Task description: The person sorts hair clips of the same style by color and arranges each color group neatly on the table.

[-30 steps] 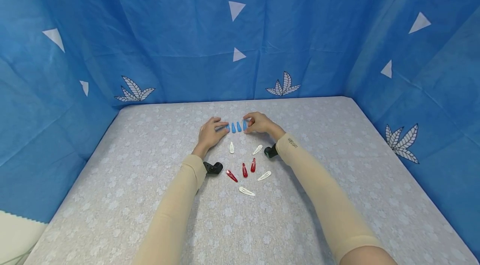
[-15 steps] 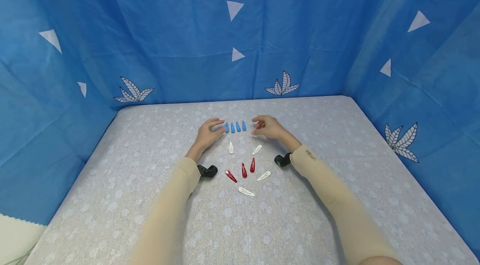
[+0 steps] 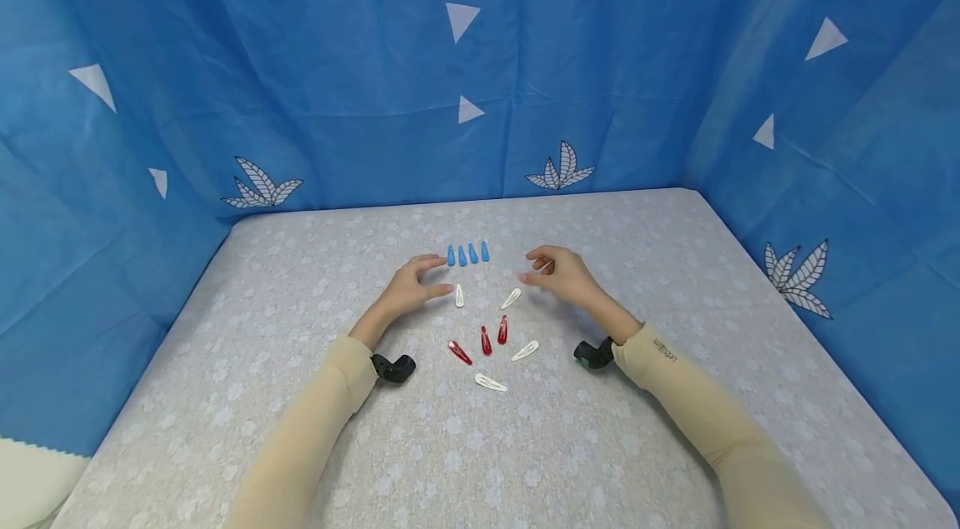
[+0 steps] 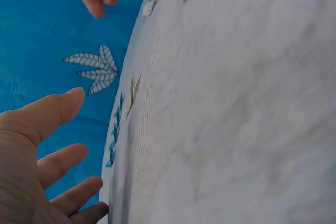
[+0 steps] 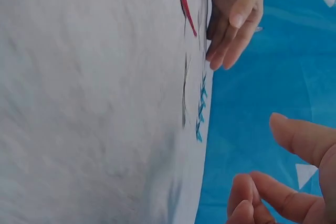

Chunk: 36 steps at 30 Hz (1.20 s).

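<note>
left hand (image 3: 412,287) and right hand (image 3: 564,274) (empty, loose) are flanking blue, tapered, metal-looking hair clips (image 3: 473,253); left hand's brushing risks skewing them.

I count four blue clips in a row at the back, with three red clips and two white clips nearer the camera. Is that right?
Not quite: there are four white clips, not two, as the head view shows. The four blue clips in a row at the back and the three red clips are right.

The right sleeve (image 3: 708,421) bears small dark lettering (image 3: 665,351), apparently "LetsSlim".
</note>
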Tool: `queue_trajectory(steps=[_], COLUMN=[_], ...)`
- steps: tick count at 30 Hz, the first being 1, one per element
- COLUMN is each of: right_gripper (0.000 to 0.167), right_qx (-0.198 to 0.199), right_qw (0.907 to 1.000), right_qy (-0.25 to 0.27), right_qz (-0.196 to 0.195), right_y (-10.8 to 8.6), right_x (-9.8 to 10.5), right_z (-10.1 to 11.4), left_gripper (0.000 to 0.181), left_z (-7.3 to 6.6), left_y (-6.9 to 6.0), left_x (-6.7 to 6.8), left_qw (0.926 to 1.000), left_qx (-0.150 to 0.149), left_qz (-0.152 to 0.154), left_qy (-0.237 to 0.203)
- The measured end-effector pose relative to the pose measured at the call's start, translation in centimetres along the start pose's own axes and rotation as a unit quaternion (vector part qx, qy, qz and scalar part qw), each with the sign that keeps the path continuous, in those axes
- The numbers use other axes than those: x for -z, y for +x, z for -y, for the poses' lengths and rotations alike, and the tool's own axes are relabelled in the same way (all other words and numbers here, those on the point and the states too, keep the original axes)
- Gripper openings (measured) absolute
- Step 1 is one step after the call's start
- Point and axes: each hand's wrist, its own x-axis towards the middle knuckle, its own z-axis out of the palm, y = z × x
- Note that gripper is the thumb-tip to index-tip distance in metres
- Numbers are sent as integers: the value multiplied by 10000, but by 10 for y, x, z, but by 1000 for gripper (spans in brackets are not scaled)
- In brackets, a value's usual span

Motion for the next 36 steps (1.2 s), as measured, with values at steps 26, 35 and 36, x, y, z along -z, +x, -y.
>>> queue_trajectory(steps=[26,35,36], right_gripper=[34,39,39], right_qx=[142,434,460], right_qw=[9991,9954,9948], right_qy=[-250,-709,-771], right_qz=[-308,-468,-479], right_y=[-20,-21,-21], right_x=[-34,-40,-41], right_z=[-7,-8,-8], left_gripper=[59,57,57], left_z=[4,3,3], left_y=[-14,-17,-17], left_x=[-26,-28,-28], left_qw=[9978,9943,9940], left_qx=[-554,-720,-724], left_qz=[-244,-343,-343], left_qy=[279,701,741])
